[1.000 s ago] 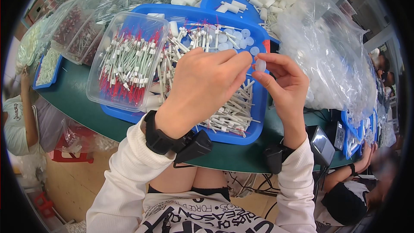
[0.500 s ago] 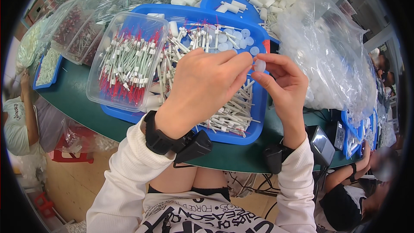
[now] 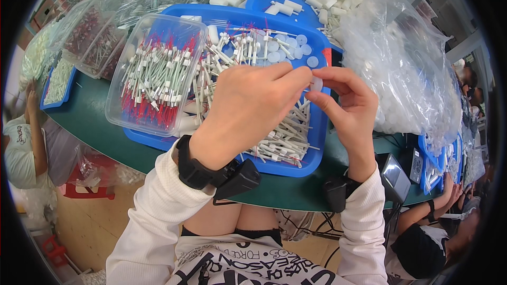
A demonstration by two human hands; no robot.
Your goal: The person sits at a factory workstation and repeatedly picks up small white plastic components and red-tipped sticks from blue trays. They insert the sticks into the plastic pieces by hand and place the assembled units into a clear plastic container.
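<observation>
The two bare hands meet over the right part of a blue tray [image 3: 321, 126]. The right hand [image 3: 351, 97] holds a translucent disc [image 3: 317, 83] between the tips of thumb and index finger, the grip narrow, index above and thumb below. The disc lies directly in these fingertips and immediately right of the left fingertips; so far as its partly covered outline shows, its longer dimension runs from index tip to thumb tip, crosswise to the left fingers. The left hand [image 3: 253, 103], back upward, points its pinched fingers at the disc; whether they grip anything, or touch the disc, cannot be told. The right hand is the nearer, being in contact. Beyond the fingertips lie loose discs [image 3: 301, 51]; on the near side, white rods [image 3: 282, 140]; left of the left hand, a clear box [image 3: 113, 108] of red-ended pieces [image 3: 158, 74]; right of the right fingers, a clear bag [image 3: 401, 68].
</observation>
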